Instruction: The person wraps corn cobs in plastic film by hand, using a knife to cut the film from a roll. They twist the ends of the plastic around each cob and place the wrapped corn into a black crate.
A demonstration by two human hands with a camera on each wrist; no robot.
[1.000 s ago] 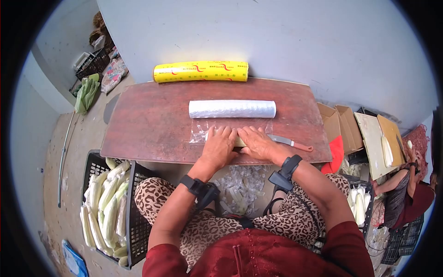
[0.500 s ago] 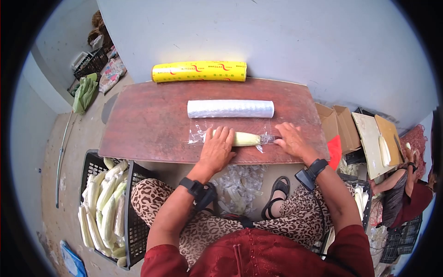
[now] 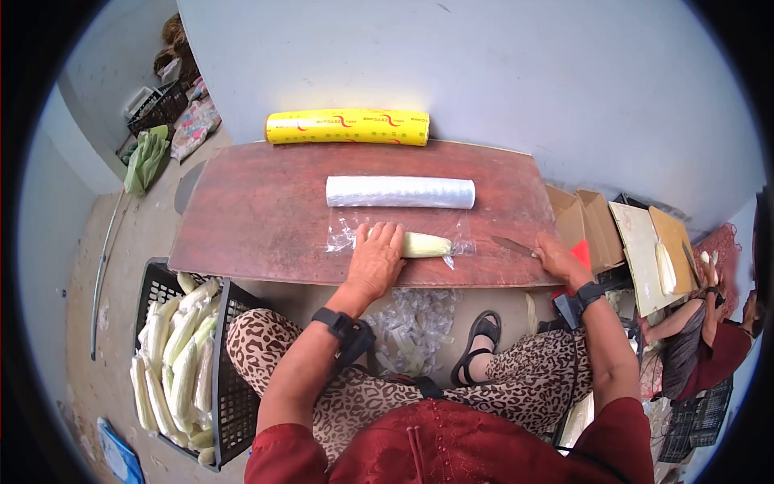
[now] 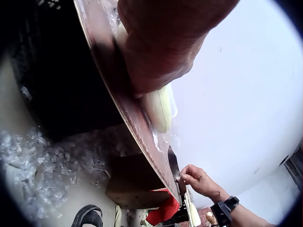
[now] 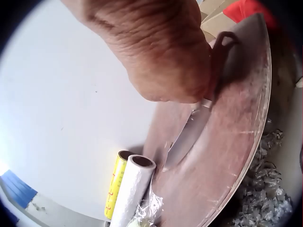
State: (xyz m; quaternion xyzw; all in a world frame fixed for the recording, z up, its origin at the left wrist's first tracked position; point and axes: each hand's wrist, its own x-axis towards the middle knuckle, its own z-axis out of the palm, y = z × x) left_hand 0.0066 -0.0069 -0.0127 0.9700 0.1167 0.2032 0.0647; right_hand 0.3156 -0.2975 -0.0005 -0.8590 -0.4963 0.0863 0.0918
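A pale ear of corn, partly wrapped in clear plastic film, lies on the brown table. My left hand holds its left part, fingers over the top; the left end is hidden under the hand. A twist of film sticks out past the corn's right end. To the right, my right hand grips a knife by its reddish handle, blade pointing left, low over the tabletop. Behind the corn lies a white roll of plastic wrap, its film drawn out toward the corn.
At the table's back stands a yellow wrapped roll against the wall. A black crate of corn ears sits on the floor at left. Film scraps lie below the table. Cardboard boxes and another person are at right.
My right hand has left the corn's right end, moved right and picked up the knife from the table. The left hand has stayed on the corn.
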